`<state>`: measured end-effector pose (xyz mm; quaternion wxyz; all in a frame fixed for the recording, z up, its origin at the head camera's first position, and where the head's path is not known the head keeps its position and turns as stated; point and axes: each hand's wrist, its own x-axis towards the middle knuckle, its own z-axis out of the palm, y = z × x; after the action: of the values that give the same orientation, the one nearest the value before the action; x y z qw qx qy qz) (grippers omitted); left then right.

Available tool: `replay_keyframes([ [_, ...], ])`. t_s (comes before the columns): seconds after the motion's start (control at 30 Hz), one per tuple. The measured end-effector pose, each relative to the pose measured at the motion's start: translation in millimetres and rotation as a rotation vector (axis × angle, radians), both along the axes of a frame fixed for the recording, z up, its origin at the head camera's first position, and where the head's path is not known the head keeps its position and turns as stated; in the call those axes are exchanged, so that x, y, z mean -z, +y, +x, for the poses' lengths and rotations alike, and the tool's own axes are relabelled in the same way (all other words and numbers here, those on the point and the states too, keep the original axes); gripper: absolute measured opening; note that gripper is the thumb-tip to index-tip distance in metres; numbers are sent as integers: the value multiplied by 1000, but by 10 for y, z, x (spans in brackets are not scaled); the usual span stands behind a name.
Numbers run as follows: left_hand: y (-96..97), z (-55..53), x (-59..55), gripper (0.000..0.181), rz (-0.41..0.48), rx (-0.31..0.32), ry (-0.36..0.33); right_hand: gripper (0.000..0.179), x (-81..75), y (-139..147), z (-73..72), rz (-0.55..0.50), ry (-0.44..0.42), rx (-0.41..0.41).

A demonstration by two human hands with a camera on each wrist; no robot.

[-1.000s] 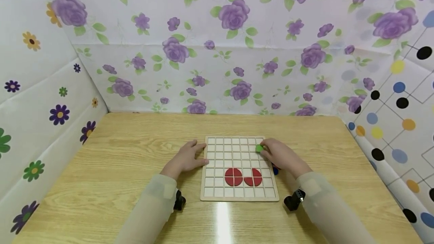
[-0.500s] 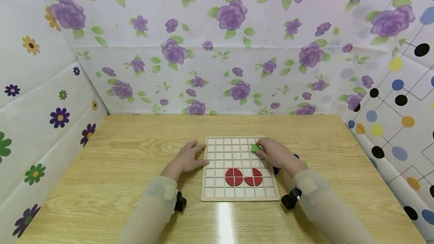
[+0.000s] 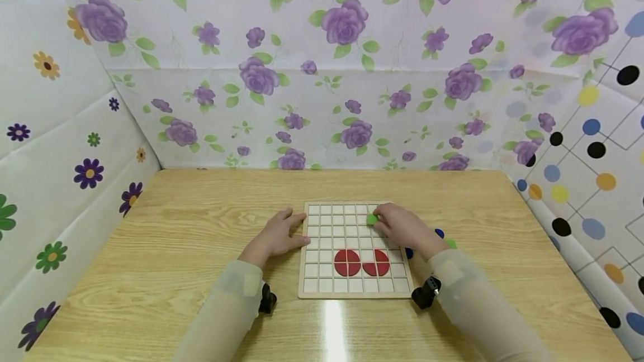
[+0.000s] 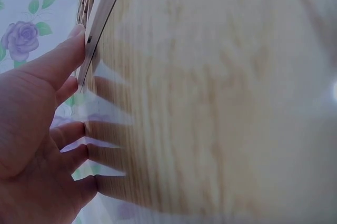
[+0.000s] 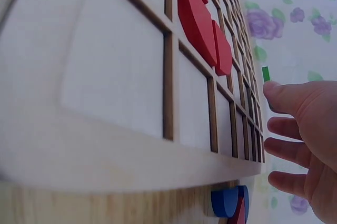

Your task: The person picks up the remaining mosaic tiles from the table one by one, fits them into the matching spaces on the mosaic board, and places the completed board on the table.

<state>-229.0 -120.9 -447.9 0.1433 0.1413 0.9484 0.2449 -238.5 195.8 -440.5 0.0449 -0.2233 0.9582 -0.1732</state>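
A wooden grid board (image 3: 325,267) with square cells lies on the table. Four red quarter-circle pieces form a full disc (image 3: 347,262) in its lower middle, and beside that three more make a disc (image 3: 381,264) lacking its upper-left quarter. My right hand (image 3: 402,225) pinches a small green piece (image 3: 372,219) over the board's upper right cells; in the right wrist view the green piece (image 5: 266,73) shows edge-on at the thumb tip. At the board's left edge rests my left hand (image 3: 275,236), fingers spread, its thumb (image 4: 73,42) touching the frame.
Blue pieces (image 3: 439,233) and a green piece (image 3: 450,244) lie on the table right of the board, partly behind the right forearm. Another blue piece (image 5: 225,202) and a red one (image 5: 239,212) sit by the board's edge. Patterned cloth walls (image 3: 322,122) enclose the table.
My right hand has moved left over the board with the green piece. Loose pieces to the right have come into view from behind that arm. The left hand stays at the board's edge.
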Motion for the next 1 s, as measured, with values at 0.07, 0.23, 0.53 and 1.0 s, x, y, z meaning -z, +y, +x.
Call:
replay_keyframes([
  [0.07, 1, 2, 3, 68, 0, -1, 0, 31, 1, -22, -2, 6, -4, 1],
  [0.23, 0, 8, 7, 68, 2, -1, 3, 30, -6, -69, 1, 14, -4, -2],
  [0.53, -3, 5, 3, 68, 5, -1, 8, 29, -16, -137, -19, 18, 22, -36],
  [1.0, -8, -7, -13, 67, 6, -11, -1, 33, -46, -245, -63, 18, -19, -24],
])
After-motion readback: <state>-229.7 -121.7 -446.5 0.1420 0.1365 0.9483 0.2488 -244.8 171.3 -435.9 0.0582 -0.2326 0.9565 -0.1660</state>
